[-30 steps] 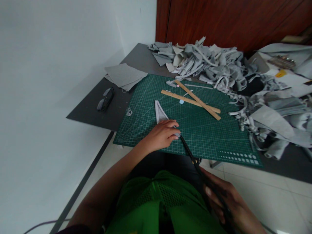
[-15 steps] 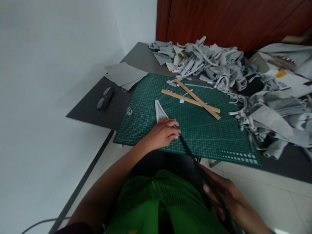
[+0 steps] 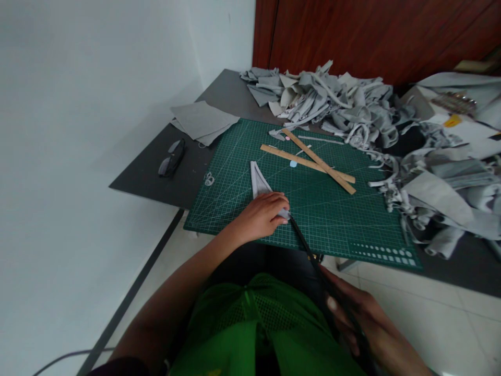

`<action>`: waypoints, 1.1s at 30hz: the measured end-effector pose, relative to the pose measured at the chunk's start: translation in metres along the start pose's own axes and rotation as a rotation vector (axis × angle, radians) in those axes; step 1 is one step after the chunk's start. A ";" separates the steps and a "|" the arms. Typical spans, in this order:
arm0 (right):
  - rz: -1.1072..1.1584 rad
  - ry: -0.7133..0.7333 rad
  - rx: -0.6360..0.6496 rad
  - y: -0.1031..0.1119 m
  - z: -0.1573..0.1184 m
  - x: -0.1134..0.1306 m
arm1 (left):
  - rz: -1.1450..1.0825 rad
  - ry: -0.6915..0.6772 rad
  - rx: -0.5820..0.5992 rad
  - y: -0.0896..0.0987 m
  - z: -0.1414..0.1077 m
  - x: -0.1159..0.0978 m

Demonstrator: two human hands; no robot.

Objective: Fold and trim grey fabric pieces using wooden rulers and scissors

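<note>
A narrow, pointed piece of grey fabric [image 3: 261,184] with pale edges lies on the green cutting mat [image 3: 324,219]. Over its lower end rests my left hand [image 3: 261,215], fingers curled and thumb close to them, gripping the cloth. A corner of the fabric sticks out past those fingertips. There it meets the tip of long black scissors [image 3: 303,241], which slant down to the right past the mat's front edge. Low on the right, my right hand [image 3: 358,308] is wrapped round their dark handles, partly hidden in shadow.
Two crossed wooden rulers [image 3: 309,156] lie on the mat near small blue and pink pieces. Grey fabric scraps [image 3: 336,99] heap along the back and right. On the dark table at left are glasses [image 3: 171,158] and flat grey sheets [image 3: 203,120]. A white wall [image 3: 97,104] borders the left.
The fingers of my left hand have drawn in slightly, showing more of the fabric's corner. The scissors and my right hand have barely moved; the whole view has shifted a little.
</note>
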State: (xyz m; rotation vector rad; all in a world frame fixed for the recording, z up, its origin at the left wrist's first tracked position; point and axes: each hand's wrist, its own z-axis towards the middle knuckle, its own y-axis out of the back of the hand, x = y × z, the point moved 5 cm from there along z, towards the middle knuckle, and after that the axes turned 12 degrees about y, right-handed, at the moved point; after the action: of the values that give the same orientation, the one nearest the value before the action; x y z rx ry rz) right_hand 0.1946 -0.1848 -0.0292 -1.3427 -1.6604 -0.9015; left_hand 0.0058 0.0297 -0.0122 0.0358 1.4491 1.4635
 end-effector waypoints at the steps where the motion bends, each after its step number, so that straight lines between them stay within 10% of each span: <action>1: 0.008 0.009 -0.003 0.000 0.000 0.001 | 0.007 0.003 0.000 0.000 0.000 0.000; 33: -0.001 -0.006 -0.061 0.005 0.001 0.012 | 0.045 0.037 0.028 -0.002 0.000 0.002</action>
State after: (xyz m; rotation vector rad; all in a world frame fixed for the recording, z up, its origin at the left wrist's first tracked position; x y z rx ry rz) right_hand 0.1984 -0.1784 -0.0185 -1.3870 -1.6501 -0.9557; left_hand 0.0055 0.0304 -0.0152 0.0592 1.5081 1.4871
